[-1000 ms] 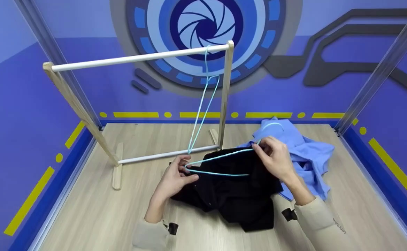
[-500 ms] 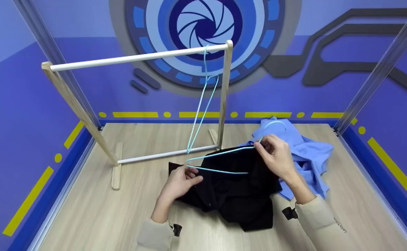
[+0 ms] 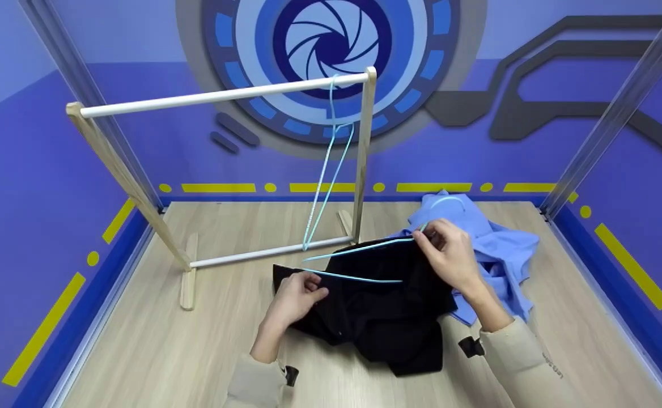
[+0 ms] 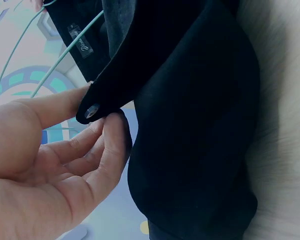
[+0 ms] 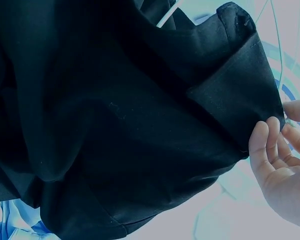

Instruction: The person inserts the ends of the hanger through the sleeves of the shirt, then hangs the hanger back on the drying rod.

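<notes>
Left hand [image 3: 296, 297] pinches black garment [image 3: 382, 323] (hanger [image 3: 359, 278] partly inside); right hand [image 3: 450, 255] grips both

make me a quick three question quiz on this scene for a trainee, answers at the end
1. True or false: a turquoise hanger hangs from the upper white rail.
2. Which hand is nearer the light blue garment: (a) left or (b) right?
3. Fill in the blank: in the left wrist view, the left hand holds the black garment beside a shiny round ____.

Key
1. True
2. b, the right hand
3. button
</notes>
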Available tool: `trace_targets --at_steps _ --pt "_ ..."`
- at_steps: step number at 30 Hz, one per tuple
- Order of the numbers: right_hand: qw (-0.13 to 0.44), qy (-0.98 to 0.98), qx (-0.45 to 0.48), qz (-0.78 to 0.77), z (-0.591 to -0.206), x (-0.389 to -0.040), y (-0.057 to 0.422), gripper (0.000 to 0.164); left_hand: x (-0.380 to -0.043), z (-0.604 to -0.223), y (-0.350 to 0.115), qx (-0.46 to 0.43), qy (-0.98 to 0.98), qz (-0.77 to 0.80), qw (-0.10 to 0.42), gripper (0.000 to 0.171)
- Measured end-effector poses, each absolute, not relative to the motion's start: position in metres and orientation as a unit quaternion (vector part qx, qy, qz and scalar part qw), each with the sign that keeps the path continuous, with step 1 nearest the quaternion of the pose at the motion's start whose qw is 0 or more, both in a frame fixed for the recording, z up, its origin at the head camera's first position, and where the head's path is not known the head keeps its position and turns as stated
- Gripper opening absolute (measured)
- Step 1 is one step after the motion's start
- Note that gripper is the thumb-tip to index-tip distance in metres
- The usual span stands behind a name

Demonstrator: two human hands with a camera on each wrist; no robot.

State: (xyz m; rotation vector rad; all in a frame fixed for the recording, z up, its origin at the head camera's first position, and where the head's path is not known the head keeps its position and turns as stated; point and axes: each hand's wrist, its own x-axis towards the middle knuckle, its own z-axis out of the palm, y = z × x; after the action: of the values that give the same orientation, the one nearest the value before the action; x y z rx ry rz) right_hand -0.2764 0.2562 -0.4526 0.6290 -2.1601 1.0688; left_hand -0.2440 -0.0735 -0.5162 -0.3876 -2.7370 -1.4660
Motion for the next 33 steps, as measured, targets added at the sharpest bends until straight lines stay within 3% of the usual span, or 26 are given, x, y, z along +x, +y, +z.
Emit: trace_targets --at_steps 33 --pt "0.328 -0.832 0.217 0.392 -0.452 -0.278 0.259 0.013 -0.245 -0.503 -0.081 -0.084 -0.843 -0.520 0.107 0.008"
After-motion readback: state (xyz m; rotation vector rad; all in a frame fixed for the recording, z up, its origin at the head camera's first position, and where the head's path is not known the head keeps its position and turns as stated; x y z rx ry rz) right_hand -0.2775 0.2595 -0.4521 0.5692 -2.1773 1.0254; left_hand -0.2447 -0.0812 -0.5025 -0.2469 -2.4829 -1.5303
